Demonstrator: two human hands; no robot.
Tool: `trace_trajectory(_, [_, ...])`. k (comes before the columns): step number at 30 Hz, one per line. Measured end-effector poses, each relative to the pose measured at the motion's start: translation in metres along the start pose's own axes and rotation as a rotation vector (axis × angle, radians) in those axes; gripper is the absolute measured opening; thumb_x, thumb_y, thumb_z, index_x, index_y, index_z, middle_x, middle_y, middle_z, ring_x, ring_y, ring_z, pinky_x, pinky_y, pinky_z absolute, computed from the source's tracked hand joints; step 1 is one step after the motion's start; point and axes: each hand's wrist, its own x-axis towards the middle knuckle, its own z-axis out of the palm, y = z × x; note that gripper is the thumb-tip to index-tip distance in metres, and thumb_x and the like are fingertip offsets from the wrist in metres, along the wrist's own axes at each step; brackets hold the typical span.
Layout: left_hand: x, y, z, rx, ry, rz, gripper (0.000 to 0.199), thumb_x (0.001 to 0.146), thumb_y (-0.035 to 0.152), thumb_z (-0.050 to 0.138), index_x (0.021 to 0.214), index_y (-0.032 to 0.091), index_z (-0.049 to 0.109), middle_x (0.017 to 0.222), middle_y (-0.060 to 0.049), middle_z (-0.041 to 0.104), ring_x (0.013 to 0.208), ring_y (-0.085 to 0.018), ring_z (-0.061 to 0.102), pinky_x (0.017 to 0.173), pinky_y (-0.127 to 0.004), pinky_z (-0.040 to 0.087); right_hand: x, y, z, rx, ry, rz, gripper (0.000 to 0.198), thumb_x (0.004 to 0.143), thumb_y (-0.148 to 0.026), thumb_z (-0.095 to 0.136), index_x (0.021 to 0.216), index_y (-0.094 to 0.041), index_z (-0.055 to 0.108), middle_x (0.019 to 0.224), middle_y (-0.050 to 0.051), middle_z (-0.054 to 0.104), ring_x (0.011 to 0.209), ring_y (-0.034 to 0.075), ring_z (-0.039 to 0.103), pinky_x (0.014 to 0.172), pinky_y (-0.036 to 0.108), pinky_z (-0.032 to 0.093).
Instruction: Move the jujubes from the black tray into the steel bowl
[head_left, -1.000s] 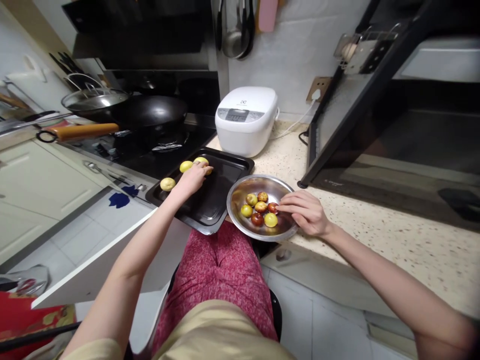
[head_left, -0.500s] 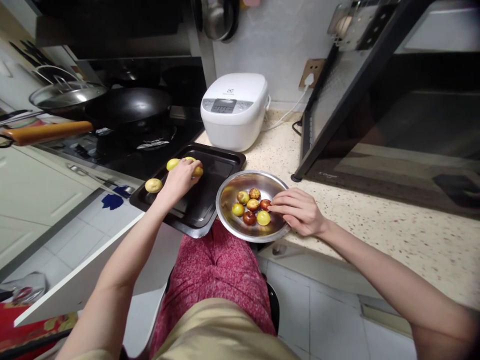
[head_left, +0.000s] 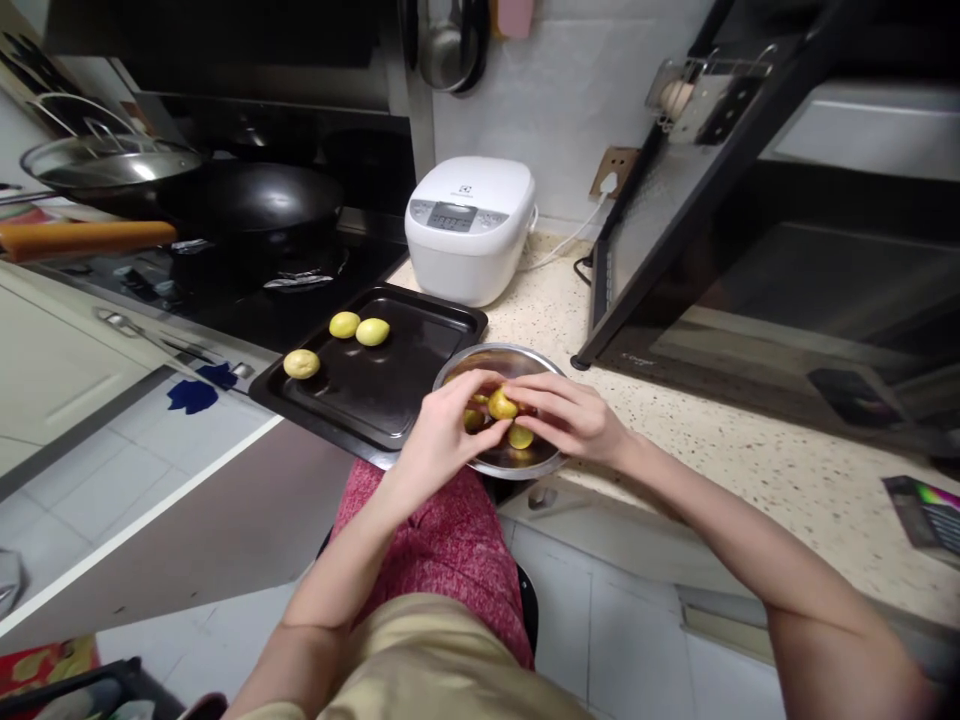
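A yellow-brown jujube (head_left: 502,403) is pinched between my left hand (head_left: 450,420) and my right hand (head_left: 577,415), whose fingertips meet around it above the steel bowl (head_left: 517,350). Both hands are closed on the fruit. Below them in the bowl lies a yellow-green jujube (head_left: 520,436), and others are mostly covered by my fingers. To the left, three yellow jujubes rest on the black baking tray (head_left: 420,310): one jujube (head_left: 301,364) at its left edge, another jujube (head_left: 344,325) farther back, and a third jujube (head_left: 373,332) beside that.
Behind the tray stands a white rice cooker (head_left: 469,235) with its cord plugged into the wall. A dark wok (head_left: 262,200) sits on the stove at left, its orange handle (head_left: 90,238) jutting out. A black oven (head_left: 787,300) fills the right side of the speckled counter (head_left: 712,430).
My left hand has left the tray with a jujube and come right, over the bowl. My right hand has moved left from the rim to meet it.
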Motion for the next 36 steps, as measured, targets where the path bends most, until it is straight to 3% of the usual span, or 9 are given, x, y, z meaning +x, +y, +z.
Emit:
trace_trajectory(6, [-0.009,-0.006,0.015,-0.083,0.052,-0.075,0.038,0.091,0.021,0.075,0.124,0.022,0.056,0.124,-0.007,0.071,0.109,-0.02,0.074,0.094,-0.031,0.063,0.006,0.015,0.002,0.106,-0.164,-0.035,0.05,0.101,-0.015,0.059,0.151,-0.022,0.053,0.14,0.015,0.065,0.131,0.024,0.064,0.105,0.043,0.061])
trace_trajectory(9, [-0.014,-0.006,0.02,-0.041,0.062,-0.063,0.038,0.096,0.023,0.071,0.13,0.023,0.054,0.127,-0.008,0.071,0.112,-0.021,0.074,0.097,-0.032,0.062,0.001,0.02,0.0,0.107,-0.191,0.018,0.047,0.101,-0.019,0.059,0.148,-0.024,0.055,0.136,0.012,0.067,0.126,0.023,0.067,0.103,0.042,0.062])
trace_trajectory(14, [-0.026,-0.005,0.024,0.13,0.086,0.06,0.029,0.103,0.023,0.06,0.132,0.021,0.06,0.131,-0.011,0.072,0.122,-0.023,0.07,0.107,-0.04,0.057,-0.002,0.025,-0.01,0.078,-0.168,0.131,0.035,0.099,-0.025,0.065,0.133,-0.023,0.063,0.12,0.01,0.071,0.112,0.022,0.07,0.096,0.039,0.063])
trace_trajectory(17, [-0.034,-0.008,0.023,0.203,0.056,0.145,0.025,0.103,0.027,0.061,0.127,0.018,0.065,0.134,-0.011,0.072,0.126,-0.023,0.068,0.112,-0.042,0.054,-0.001,0.028,-0.017,0.043,-0.233,0.219,0.028,0.098,-0.025,0.064,0.126,-0.022,0.064,0.115,0.009,0.071,0.108,0.022,0.069,0.094,0.04,0.061])
trace_trajectory(22, [-0.043,-0.013,0.021,0.35,-0.064,0.32,0.052,0.095,0.053,0.069,0.131,0.015,0.065,0.136,-0.013,0.071,0.13,-0.03,0.066,0.12,-0.054,0.045,0.001,0.033,-0.021,0.011,-0.374,0.316,0.025,0.097,-0.023,0.062,0.122,-0.021,0.063,0.114,0.009,0.069,0.106,0.023,0.068,0.094,0.04,0.059])
trace_trajectory(30, [-0.046,-0.018,0.025,0.461,-0.063,0.388,0.05,0.099,0.047,0.065,0.138,0.015,0.062,0.137,-0.012,0.071,0.133,-0.028,0.064,0.114,-0.049,0.05,0.005,0.034,-0.02,-0.068,-0.462,0.365,0.029,0.1,-0.021,0.057,0.128,-0.023,0.066,0.121,0.01,0.07,0.11,0.024,0.069,0.099,0.041,0.058])
trace_trajectory(36, [-0.046,-0.02,0.027,0.451,-0.047,0.393,0.047,0.1,0.046,0.064,0.134,0.014,0.065,0.133,-0.011,0.073,0.13,-0.027,0.066,0.114,-0.049,0.051,0.007,0.034,-0.019,0.002,-0.509,0.377,0.035,0.1,-0.019,0.058,0.133,-0.026,0.068,0.126,0.009,0.073,0.114,0.022,0.07,0.102,0.038,0.057])
